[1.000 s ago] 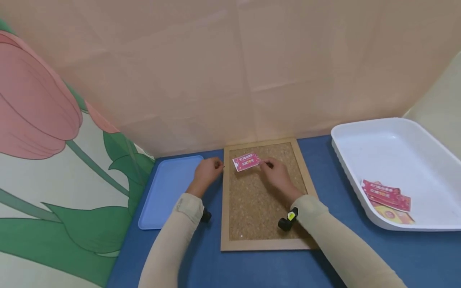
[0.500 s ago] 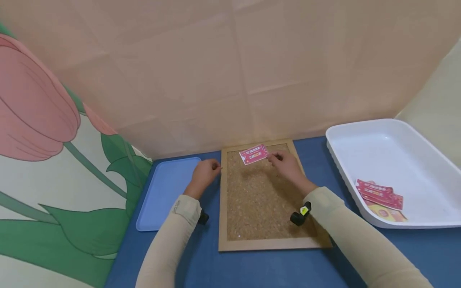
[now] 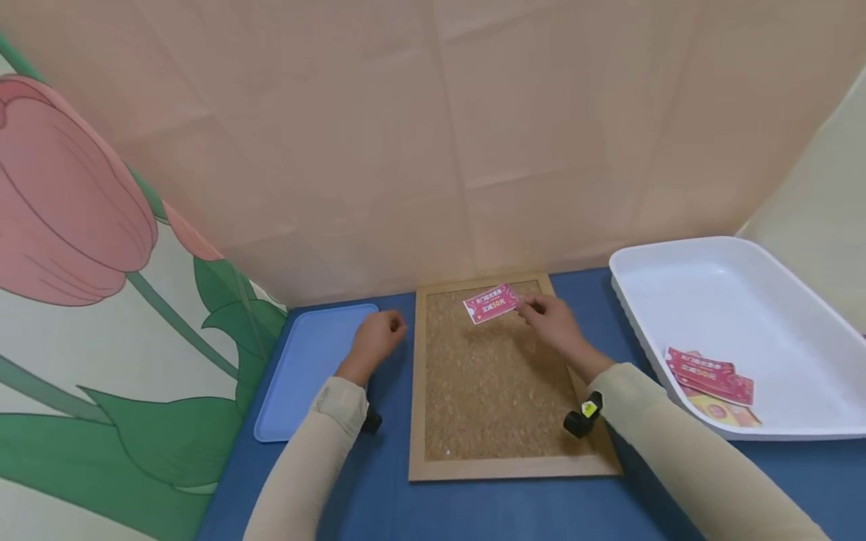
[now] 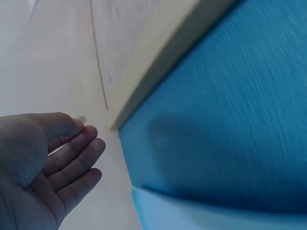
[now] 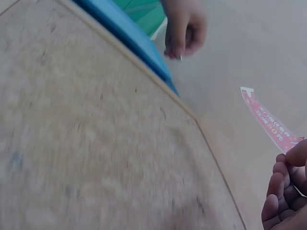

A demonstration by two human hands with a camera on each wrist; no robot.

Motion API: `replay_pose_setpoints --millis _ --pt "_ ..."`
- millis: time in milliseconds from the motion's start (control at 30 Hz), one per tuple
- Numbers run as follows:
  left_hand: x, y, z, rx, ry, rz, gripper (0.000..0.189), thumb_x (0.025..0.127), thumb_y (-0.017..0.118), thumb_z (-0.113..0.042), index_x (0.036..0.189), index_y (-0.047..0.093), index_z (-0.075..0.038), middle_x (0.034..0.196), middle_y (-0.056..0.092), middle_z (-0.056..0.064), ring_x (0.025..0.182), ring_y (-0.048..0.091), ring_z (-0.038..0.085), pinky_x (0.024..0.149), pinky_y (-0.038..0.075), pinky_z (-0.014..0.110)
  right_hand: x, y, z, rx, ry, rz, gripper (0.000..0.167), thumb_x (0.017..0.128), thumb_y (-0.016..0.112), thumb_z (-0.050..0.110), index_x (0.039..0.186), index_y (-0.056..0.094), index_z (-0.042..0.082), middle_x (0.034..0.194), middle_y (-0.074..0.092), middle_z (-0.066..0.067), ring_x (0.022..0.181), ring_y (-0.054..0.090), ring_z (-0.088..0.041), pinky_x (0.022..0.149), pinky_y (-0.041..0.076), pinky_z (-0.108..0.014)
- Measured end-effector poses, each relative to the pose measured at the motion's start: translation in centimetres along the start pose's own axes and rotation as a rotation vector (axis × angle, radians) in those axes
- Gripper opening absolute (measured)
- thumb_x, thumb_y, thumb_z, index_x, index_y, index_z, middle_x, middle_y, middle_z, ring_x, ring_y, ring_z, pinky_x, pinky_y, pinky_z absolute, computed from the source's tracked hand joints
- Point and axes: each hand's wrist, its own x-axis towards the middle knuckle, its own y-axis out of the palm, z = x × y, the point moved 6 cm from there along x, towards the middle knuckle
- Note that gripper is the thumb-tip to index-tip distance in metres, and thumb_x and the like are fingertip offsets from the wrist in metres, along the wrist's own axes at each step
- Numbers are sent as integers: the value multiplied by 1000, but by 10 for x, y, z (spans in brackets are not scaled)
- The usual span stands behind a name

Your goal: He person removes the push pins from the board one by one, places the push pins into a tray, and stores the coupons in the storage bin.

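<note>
My right hand (image 3: 555, 327) pinches a pink coupon (image 3: 490, 303) by its right end, holding it above the upper part of a wood-framed cork board (image 3: 497, 398). The coupon (image 5: 268, 122) appears slanted in the right wrist view. Just left of the board's frame, my left hand (image 3: 376, 338) is raised near the blue tray. Between its thumb and forefinger it pinches a tiny pale thing that looks like a thumbtack (image 4: 81, 119); its point is hidden. The other fingers (image 4: 79, 189) of that hand are loosely bent.
A flat blue tray (image 3: 307, 368) lies left of the board on the blue table (image 3: 379, 503). To the right stands a white bin (image 3: 778, 315) with several pink coupons (image 3: 707, 373) and a yellow one (image 3: 724, 412) inside. A beige sheet (image 3: 379, 150) rises behind.
My right hand has moved to the right over the board, taking the coupon with it. The left hand has drawn slightly left, away from the frame. Both grips stay the same.
</note>
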Motion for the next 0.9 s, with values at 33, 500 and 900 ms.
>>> replay_pose_setpoints --millis 33,500,900 --pt "-1 0 3 -6 -7 3 9 94 63 -20 89 68 -14 78 62 -1 65 54 15 60 46 33 0 -3 -3 -19 -2 -7 37 101 49 37 113 63 5 106 64 -14 93 57 -26 72 48 -35" --pt "-19 -15 40 -43 -49 42 9 94 63 -18 92 66 -11 82 62 1 68 54 15 58 46 30 -9 -57 -8 -216 -67 15 43 100 49 42 116 64 5 107 65 -15 91 57 -28 69 47 -38" --pt "-21 -20 55 39 -39 30 9 94 63 -17 92 67 -10 80 64 2 65 55 15 57 46 31 -15 -94 -3 -308 -133 6 45 100 50 43 116 65 3 108 66 -16 91 59 -28 71 47 -42"
